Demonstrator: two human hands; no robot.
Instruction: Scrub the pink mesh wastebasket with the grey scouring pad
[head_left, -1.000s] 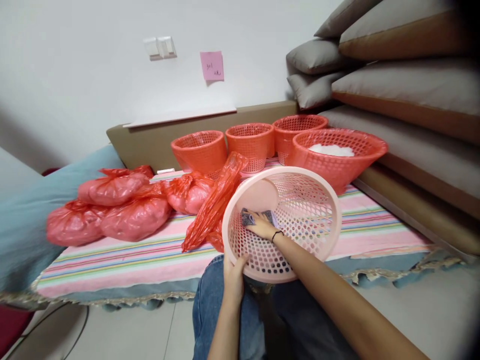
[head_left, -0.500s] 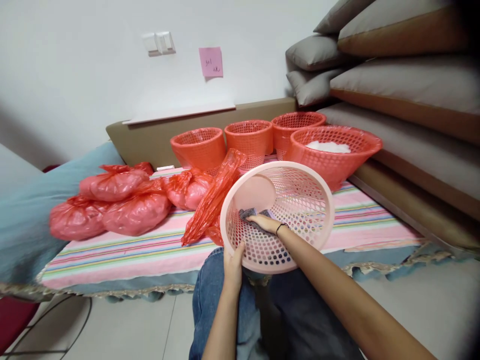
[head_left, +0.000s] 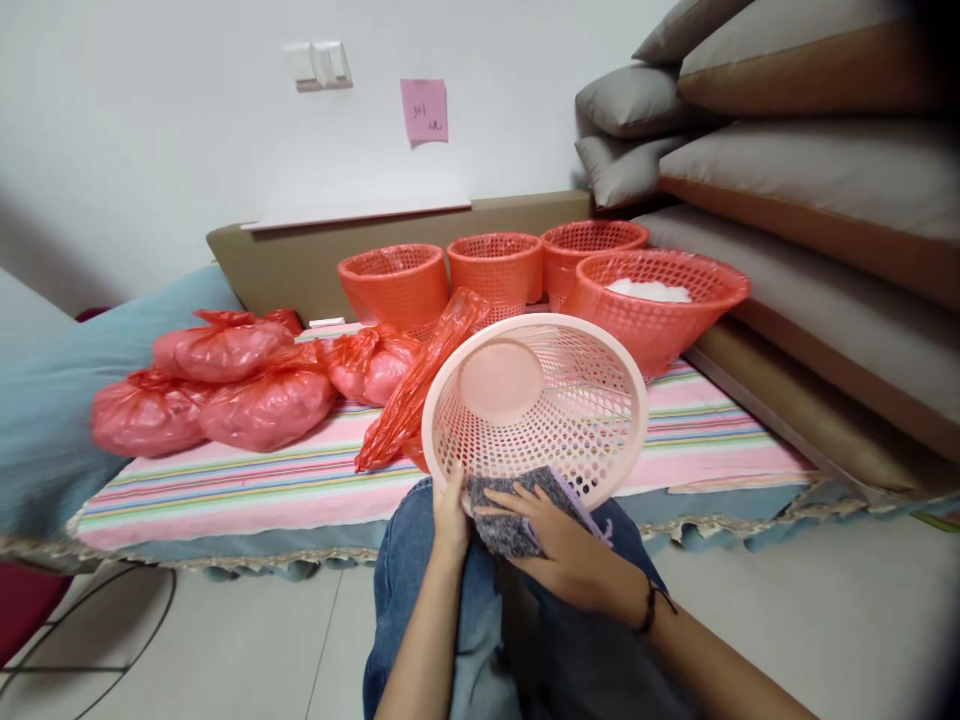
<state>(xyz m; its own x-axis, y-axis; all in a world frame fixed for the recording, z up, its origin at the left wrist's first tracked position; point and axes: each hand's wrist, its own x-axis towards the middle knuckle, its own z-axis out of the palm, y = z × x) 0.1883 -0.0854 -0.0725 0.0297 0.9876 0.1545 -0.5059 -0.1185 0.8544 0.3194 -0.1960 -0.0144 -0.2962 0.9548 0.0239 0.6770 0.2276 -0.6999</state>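
Note:
A pale pink perforated plastic basket rests tilted at my lap, its mouth facing me. My left hand grips the near left part of its rim, thumb on the inner side. Under my right hand is a grey cleaning cloth with a purple edge. The fingers are spread over the cloth and press it against the near rim, which the cloth partly hides. A crumpled red plastic bag lies just left of the basket.
Several red baskets stand along the back; the right one holds something white. Tied red bags lie at left on the striped cloth. Grey cushions are stacked at right. A pink note hangs on the wall.
My right hand has drawn the grey cloth out from inside the basket to its near rim. The fingers are now spread over it. My left hand keeps its grip.

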